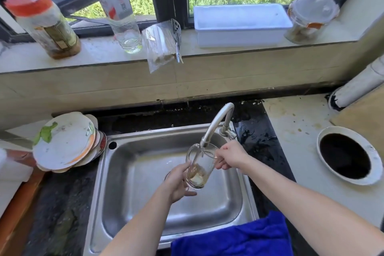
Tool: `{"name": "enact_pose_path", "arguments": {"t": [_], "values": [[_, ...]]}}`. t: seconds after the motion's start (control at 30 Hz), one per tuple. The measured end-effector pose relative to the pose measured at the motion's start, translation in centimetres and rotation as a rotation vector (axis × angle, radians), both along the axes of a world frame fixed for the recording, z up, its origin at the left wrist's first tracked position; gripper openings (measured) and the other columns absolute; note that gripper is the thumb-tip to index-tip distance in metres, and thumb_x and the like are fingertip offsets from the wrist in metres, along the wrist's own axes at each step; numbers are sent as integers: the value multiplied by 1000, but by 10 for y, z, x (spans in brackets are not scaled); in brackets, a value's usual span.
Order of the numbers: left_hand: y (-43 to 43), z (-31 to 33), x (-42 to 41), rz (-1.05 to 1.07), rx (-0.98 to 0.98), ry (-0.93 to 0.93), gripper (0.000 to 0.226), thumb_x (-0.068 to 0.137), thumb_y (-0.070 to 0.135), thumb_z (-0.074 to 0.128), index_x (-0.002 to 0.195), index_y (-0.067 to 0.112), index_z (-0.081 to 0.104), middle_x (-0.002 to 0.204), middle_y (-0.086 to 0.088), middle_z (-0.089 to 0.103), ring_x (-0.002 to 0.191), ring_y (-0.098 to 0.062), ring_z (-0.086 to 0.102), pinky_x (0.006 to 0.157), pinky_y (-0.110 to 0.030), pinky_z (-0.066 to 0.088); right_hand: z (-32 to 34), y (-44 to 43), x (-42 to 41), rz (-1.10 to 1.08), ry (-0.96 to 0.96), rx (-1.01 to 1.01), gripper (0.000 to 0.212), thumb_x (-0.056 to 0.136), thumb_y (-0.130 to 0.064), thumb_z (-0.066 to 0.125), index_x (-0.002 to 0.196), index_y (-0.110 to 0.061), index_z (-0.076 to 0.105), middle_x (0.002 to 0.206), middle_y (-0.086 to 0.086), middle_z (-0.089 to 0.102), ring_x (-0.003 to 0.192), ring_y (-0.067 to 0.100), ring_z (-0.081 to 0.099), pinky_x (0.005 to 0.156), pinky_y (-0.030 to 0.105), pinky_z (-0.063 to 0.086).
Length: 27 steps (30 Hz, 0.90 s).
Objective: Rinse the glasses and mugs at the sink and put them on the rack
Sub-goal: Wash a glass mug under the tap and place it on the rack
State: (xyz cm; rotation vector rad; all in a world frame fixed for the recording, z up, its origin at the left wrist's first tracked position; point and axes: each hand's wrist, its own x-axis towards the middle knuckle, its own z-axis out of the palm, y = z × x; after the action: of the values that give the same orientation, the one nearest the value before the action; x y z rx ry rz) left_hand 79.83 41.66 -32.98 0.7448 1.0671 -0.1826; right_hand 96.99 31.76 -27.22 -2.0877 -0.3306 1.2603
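Holding the glass mug tilted under the faucet over the sink, left hand cups its base, right hand pinches the rim; wet glass could slip and crack on the steel or knock the spout.

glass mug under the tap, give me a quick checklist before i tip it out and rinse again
1. Grip: left hand holds the base of the glass mug, right hand holds near the rim: ok.
2. Mug over the sink, not the counter: ok.
3. Mouth of the mug right at the faucet spout: ok.
4. Inside clean: brownish residue at the bottom: not ok.
5. Water running: cannot tell.
6. Rack ready to take the mug: no rack in view, cannot tell.
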Motion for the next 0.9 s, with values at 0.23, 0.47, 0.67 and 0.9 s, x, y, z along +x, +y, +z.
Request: {"name": "enact_pose_path", "arguments": {"t": [0.23,0.47,0.67,0.9], "values": [[5,5,1,222,-117,-64,37,91,44,51,88,10,66,77,-9,65,64,-24,52,59,-28,40,12,4,-8,24,102,-14,21,88,-3,55,98,13,64,82,21,71,58,19,68,48,24,52],[20,1,-15,-2,-163,25,44,83,54,56,92,12,66,80,-12,65,62,-28,59,58,-28,44,15,14,-10,256,-78,78,21,87,-11,63,107,-16,61,71,9,69,53,16,63,44,23,42],[10,1,-17,300,-232,-100,33,89,39,52,101,10,64,86,-15,66,61,-30,59,57,-30,50,17,11,-23,94,66,70,23,87,5,59,98,-15,59,67,14,64,47,17,58,44,23,47],[16,-5,-19,105,-211,28,49,84,57,53,96,11,66,77,-13,59,50,-23,48,38,-18,36,26,10,-9,456,-345,-91,32,80,-46,71,84,-14,72,74,-1,63,70,16,58,65,32,46]]}}
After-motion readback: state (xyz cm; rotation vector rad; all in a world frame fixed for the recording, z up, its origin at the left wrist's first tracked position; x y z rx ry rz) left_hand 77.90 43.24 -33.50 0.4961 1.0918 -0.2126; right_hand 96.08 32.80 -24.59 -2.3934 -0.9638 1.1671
